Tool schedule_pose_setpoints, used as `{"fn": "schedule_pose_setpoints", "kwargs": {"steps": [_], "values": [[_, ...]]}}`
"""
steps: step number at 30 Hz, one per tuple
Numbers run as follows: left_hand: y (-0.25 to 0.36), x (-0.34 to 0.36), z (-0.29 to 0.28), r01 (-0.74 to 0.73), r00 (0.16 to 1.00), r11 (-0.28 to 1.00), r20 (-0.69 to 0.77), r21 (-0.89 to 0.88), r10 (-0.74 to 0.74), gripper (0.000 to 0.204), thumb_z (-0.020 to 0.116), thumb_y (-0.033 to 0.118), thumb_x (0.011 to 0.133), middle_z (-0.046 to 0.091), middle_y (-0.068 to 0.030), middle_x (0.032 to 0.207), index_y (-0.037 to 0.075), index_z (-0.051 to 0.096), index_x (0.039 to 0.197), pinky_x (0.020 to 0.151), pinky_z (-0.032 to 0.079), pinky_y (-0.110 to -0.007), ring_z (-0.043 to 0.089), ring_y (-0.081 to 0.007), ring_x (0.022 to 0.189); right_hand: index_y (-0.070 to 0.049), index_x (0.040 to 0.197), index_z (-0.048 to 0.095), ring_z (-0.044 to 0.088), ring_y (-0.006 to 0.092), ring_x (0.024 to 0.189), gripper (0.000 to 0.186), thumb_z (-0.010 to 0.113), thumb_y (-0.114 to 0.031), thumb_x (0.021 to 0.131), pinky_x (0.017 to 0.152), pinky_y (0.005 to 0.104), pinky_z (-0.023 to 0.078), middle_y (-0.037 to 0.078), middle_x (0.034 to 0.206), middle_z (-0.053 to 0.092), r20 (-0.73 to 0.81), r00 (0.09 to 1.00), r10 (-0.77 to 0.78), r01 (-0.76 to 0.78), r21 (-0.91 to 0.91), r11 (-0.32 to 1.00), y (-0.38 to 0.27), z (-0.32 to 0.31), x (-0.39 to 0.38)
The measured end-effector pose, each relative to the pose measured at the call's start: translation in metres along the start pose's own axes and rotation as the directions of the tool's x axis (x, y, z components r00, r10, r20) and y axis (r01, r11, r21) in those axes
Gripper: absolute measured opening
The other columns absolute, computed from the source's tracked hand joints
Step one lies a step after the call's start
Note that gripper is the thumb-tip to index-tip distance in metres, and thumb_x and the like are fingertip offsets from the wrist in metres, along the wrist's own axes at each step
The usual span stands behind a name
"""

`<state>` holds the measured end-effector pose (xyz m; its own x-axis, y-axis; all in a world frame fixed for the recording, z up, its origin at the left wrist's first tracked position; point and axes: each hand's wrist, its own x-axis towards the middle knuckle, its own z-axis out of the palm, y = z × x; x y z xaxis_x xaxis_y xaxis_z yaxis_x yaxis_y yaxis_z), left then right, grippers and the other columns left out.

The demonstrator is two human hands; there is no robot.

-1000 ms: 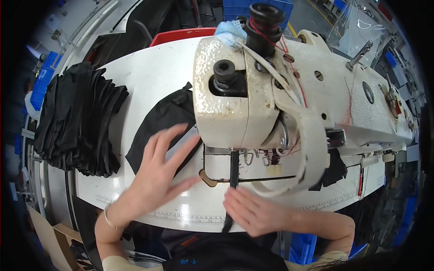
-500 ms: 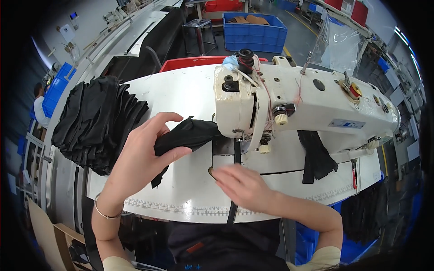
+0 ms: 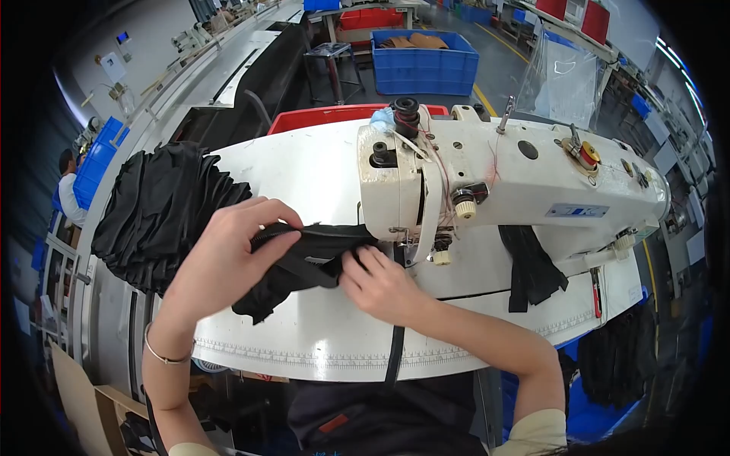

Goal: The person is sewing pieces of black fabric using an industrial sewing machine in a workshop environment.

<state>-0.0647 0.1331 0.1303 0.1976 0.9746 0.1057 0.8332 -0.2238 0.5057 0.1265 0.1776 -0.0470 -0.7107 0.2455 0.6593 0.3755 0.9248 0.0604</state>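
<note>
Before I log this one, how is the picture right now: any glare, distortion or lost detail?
In the head view, glare whitens a patch near the front of the white table; in that same view, the table's front edge bows and the corners go black; there too, the black cloth hides much fold detail.

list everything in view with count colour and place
sewing machine: 1, cream, centre right
table: 1, white, beneath machine
held fabric: count unclear, black, between hands
fabric stack: 1, black, table's left
strip: 1, black, table's front edge
loose fabric: count unclear, black, below machine arm
tray: 1, red, behind table
floor crate: 1, blue, beyond table
stool: 1, grey, beside floor crate
cones: 2, red, upper right
plastic sheet: 1, clear, upper right
cardboard box: 1, brown, lower left
coworker: 1, white clothing, far left
bracelet: 1, silvery, left wrist
left hand: 1, bare, gripping held fabric
right hand: 1, bare, touching held fabric
</note>
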Motion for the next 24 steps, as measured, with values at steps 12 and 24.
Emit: {"fn": "schedule_pose_setpoints", "kwargs": {"steps": [12, 24], "values": [[-0.024, -0.050, 0.155, -0.339, 0.881, 0.834, -0.163, 0.436, 0.443, 0.046, 0.066, 0.012, 0.070, 0.060, -0.0143, 0.103, -0.006, 0.061, 0.112, 0.088, 0.050, -0.039, 0.058, -0.0299, 0.099, 0.002, 0.120, 0.058, 0.048, 0.0384, 0.128, 0.038, 0.065, -0.018, 0.088, 0.112, 0.0446, 0.033, 0.021, 0.125, 0.058, 0.265, 0.926, 0.270, -0.374, 0.536, 0.757, -0.022, -0.070, -0.043], [-0.059, 0.008, 0.165, -0.257, 0.962, 0.963, -0.115, -0.074, 0.248, 0.046, 0.072, 0.008, 0.067, 0.062, -0.0119, 0.081, 0.000, 0.062, 0.110, 0.068, 0.050, -0.037, 0.061, -0.0297, 0.073, 0.004, 0.117, 0.060, 0.056, 0.0324, 0.118, 0.059, 0.073, -0.034, 0.074, 0.103, 0.0441, 0.044, 0.019, 0.121, 0.060, 0.316, 0.949, 0.013, -0.082, 0.206, 0.975, -0.002, -0.061, -0.074]]}}
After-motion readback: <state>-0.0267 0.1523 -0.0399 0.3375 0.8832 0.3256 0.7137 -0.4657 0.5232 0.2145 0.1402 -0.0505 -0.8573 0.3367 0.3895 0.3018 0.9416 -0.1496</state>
